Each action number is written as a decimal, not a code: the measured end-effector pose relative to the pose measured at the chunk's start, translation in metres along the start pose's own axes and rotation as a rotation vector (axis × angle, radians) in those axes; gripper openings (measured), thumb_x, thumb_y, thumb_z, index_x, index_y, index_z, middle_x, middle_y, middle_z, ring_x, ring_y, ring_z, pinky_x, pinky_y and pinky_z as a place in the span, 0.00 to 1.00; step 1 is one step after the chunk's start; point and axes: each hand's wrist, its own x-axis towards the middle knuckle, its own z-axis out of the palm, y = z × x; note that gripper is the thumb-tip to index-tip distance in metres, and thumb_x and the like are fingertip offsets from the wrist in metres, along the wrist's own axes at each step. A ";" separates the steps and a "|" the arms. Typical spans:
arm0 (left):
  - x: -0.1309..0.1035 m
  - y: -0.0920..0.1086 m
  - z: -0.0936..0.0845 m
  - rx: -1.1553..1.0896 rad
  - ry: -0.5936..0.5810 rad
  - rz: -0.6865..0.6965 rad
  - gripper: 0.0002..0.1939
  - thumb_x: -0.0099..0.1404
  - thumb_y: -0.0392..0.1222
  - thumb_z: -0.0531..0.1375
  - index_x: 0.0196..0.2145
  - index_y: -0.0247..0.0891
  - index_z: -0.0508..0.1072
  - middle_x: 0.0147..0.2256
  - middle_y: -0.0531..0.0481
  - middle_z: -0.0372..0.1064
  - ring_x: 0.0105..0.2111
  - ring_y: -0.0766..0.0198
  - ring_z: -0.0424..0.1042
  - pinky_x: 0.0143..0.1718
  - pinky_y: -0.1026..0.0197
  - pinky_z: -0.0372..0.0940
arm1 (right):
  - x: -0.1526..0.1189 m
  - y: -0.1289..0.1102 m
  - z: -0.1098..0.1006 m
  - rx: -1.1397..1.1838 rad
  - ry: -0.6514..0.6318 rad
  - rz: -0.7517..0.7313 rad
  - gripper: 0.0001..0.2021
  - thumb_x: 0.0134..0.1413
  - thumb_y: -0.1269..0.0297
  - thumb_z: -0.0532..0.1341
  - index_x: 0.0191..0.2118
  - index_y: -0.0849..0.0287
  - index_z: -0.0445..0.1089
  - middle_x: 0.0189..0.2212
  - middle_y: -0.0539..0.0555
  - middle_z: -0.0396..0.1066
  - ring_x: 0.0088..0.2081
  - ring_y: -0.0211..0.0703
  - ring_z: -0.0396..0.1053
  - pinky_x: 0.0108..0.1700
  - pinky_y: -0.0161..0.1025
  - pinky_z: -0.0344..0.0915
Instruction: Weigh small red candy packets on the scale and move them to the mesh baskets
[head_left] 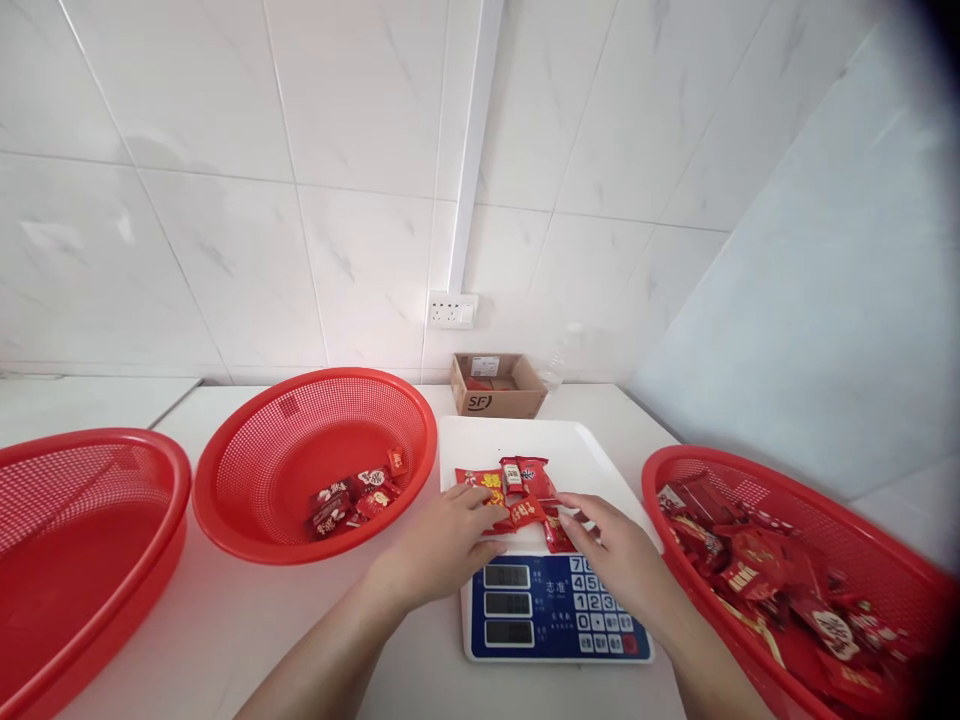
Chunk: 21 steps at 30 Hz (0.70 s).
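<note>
Several small red snack packets (534,478) lie in a loose pile on the white pan (600,462) of a digital scale. My left hand (448,535) comes in from the left, its fingers lying over a red packet with yellow lettering (470,478) and its thumb apart below. From the right, my right hand (609,540) bends its thumb and fingers around a small red packet (557,535) at the pile's near right edge. Its fingers partly hide that packet. Below the hands is the scale's blue keypad panel (553,620).
A round red basket (247,510) with several packets stands left of the scale; another red basket (161,560) is farther left. On the right, a red basket (697,460) holds many packets. An open cardboard box (506,402) sits behind, below a wall socket (452,311).
</note>
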 end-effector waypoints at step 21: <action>-0.002 -0.013 -0.016 -0.025 0.345 -0.112 0.16 0.68 0.48 0.52 0.48 0.44 0.72 0.51 0.47 0.70 0.54 0.52 0.67 0.51 0.49 0.66 | -0.029 0.107 -0.127 -0.495 -0.152 0.528 0.20 0.54 0.68 0.54 0.52 0.60 0.69 0.51 0.61 0.71 0.51 0.55 0.69 0.52 0.47 0.63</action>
